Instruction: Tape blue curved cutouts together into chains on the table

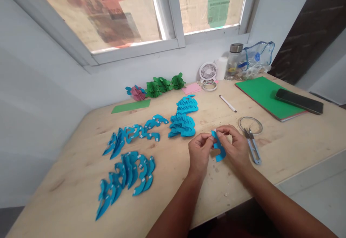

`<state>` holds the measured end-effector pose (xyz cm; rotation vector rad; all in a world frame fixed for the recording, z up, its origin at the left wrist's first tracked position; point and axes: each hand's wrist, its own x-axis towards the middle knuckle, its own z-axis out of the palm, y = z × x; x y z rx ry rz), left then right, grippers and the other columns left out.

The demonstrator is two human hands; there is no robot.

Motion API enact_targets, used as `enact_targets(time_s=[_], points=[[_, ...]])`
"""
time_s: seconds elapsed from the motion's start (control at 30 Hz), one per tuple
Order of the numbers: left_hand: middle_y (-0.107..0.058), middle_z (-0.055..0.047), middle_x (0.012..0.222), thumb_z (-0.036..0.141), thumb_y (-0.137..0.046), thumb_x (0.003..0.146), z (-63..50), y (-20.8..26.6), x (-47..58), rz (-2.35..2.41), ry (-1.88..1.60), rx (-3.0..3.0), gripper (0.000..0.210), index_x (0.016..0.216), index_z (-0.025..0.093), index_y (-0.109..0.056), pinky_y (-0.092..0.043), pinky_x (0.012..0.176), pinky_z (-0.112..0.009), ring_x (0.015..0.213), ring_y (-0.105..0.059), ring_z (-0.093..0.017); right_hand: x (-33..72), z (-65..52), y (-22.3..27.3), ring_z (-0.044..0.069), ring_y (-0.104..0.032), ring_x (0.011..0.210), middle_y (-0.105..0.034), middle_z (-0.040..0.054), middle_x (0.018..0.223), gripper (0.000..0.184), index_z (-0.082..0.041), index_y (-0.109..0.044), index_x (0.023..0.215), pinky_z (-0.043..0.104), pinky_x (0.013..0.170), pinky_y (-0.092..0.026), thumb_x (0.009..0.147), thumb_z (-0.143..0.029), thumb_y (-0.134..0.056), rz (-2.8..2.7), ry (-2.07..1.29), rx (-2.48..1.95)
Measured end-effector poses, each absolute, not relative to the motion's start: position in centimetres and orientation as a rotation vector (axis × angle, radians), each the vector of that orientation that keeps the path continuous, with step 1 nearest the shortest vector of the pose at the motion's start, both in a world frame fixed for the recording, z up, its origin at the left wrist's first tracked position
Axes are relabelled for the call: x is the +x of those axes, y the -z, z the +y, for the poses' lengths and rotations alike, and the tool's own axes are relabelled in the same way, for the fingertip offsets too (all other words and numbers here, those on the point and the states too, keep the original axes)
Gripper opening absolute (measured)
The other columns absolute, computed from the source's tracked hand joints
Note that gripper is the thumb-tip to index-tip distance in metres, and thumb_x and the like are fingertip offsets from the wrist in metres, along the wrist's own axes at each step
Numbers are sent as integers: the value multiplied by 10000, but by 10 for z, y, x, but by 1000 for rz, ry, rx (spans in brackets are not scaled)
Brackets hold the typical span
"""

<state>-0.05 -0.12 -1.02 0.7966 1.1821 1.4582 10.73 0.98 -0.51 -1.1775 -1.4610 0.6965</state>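
Note:
Between both hands is a blue paper cutout (221, 155) with a curved lower end, raised just over the table's front part. My left hand (200, 149) pinches its left edge with thumb and fingertips. My right hand (234, 145) grips the upper right edge, where a small white bit shows at the fingertips; I cannot tell what it is. Two bundles of folded blue cutouts (182, 125) lie just beyond my left hand. Further left are rows of blue paper pieces (127, 173) dotted with small white patches. Thread snips (253, 148) lie right of my right hand.
A ring of wire (250, 125) touches the snips. Behind are a pen (227, 103), a tape roll (209, 85), a small fan (208, 71) and a glass bottle (234, 61). A phone (300, 101) rests on green sheets (266, 95). Green paper figures (162, 85) stand by the wall.

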Motion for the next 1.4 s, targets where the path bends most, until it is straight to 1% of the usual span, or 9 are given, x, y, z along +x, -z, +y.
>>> enact_targets(time_s=[0.23,0.37,0.53,0.87,1.1,1.23,1.4], points=[[-642,-20,585,252,-664,648,0,11,-2,1179,-1472,810,123,649,131,-683,-461,494,-211,522,-544,-103,107,9,3,214,-574,855,-636,50,837,75,-223,-610,773,368,784,-442,803,-238,-543,-1523,-688,-1121],[-629,-8,577,243,-674,647,0,8,-1,1154,-1474,793,113,644,130,-682,-465,509,-214,521,-537,-97,107,9,3,211,-575,858,-640,47,839,76,-225,-612,774,362,784,-442,803,-221,-542,-1535,-685,-1104],[-621,-2,577,230,-681,645,-1,6,-1,1147,-1469,764,100,641,130,-683,-457,535,-211,527,-536,-92,107,9,5,212,-575,823,-641,40,803,72,-226,-619,777,357,758,-445,795,-245,-551,-1527,-695,-1137],[-640,-15,595,227,-672,644,-1,6,-1,1136,-1480,783,86,637,142,-679,-471,557,-227,551,-553,-111,107,9,5,209,-573,804,-638,36,790,64,-225,-613,775,348,748,-441,792,-250,-556,-1515,-710,-1157],[-653,-13,623,204,-655,651,-1,6,-2,1125,-1466,789,64,647,142,-672,-460,587,-229,570,-560,-108,106,9,5,204,-571,781,-613,32,775,73,-215,-613,775,332,714,-442,777,-268,-563,-1442,-840,-1191],[-635,-3,598,196,-651,656,-1,6,-2,1138,-1463,811,58,641,143,-668,-441,562,-221,550,-542,-102,105,9,3,196,-566,763,-618,33,770,94,-212,-616,751,328,712,-441,763,-296,-576,-1395,-915,-1193],[-631,-1,595,190,-650,658,-1,6,-1,1133,-1460,836,52,645,141,-663,-434,547,-214,545,-536,-99,105,10,3,188,-563,743,-617,28,746,99,-205,-606,716,320,702,-432,751,-294,-580,-1382,-921,-1219]])
